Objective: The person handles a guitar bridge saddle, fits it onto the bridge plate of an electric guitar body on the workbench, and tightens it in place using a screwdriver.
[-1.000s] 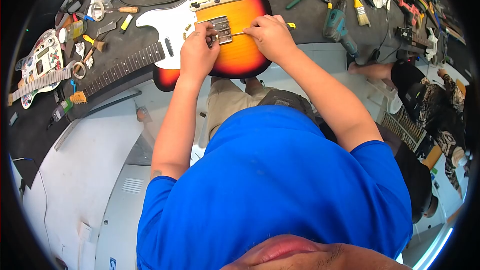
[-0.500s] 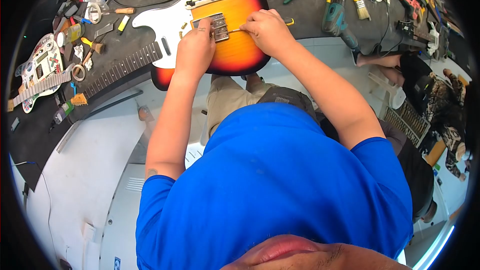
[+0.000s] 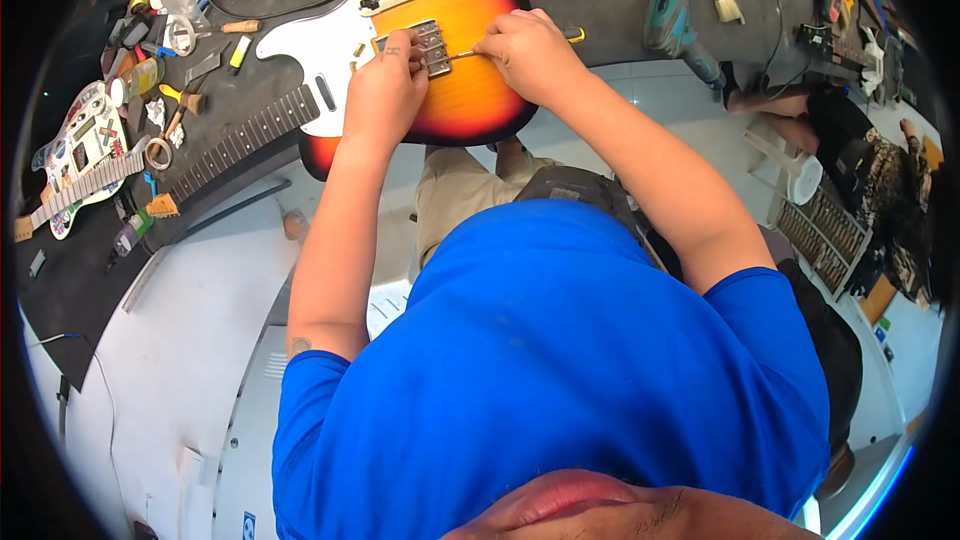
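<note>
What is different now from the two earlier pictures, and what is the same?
The whole scene slid up in the view, so the camera dipped. The hands kept their places on the guitar: the right hand still holds the yellow-handled screwdriver at the metal bridge, and the left hand still rests beside it. Nothing was picked up or let go.

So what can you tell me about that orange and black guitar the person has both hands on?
The guitar lies flat on a dark workbench, face up, with its neck running to the left. Its glossy body fades from orange in the middle to dark red and black at the edge. It carries a white plate, a silver control strip with knobs and a metal bridge. No strings show. The left hand rests on the body beside the bridge. The right hand holds a thin screwdriver pointed at the bridge.
</note>
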`<state>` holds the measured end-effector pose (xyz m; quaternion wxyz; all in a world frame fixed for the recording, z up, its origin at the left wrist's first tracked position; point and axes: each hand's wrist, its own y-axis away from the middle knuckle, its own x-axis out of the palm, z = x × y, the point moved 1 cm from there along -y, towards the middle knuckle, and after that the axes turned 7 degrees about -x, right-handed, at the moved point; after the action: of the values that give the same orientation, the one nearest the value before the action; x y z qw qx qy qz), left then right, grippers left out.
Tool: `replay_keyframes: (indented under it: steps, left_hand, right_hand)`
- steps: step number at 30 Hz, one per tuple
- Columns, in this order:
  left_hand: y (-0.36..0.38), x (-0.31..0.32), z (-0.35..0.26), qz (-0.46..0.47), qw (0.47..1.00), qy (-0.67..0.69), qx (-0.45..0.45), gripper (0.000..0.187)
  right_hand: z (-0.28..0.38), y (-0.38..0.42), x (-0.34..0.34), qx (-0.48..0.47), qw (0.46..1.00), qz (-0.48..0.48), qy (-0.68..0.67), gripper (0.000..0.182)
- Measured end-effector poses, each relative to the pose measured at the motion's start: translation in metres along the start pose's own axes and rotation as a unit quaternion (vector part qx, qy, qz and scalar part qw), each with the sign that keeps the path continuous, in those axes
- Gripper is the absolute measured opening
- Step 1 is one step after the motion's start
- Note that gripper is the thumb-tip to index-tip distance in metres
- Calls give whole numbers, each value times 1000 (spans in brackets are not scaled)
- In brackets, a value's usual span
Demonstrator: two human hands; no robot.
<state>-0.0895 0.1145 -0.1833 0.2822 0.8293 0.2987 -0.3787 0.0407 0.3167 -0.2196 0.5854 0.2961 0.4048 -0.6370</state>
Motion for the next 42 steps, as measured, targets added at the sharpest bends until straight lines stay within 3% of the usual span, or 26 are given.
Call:
replay_keyframes:
  steps: [4, 7, 13, 22, 42]
  left_hand:
    - [3, 3, 4, -20, 997, -68, 10, 36]
    - [2, 3, 3, -32, 997, -46, 51, 33]
    - [0, -3, -3, 31, 999, -6, -10, 37]
    - [4, 0, -5, 24, 997, 33, -65, 42]
    - [6, -1, -8, 15, 996, 53, -63, 42]
  right_hand:
    - [-2, 1, -1, -2, 1000, 2, 3, 15]
    - [0, 2, 0, 1, 1000, 4, -6, 19]
    - [-2, 3, 2, -2, 1000, -2, 2, 20]
    - [-4, 5, 5, -1, 1000, 1, -6, 20]
    - [-2, 3, 6, 5, 1000, -5, -11, 20]
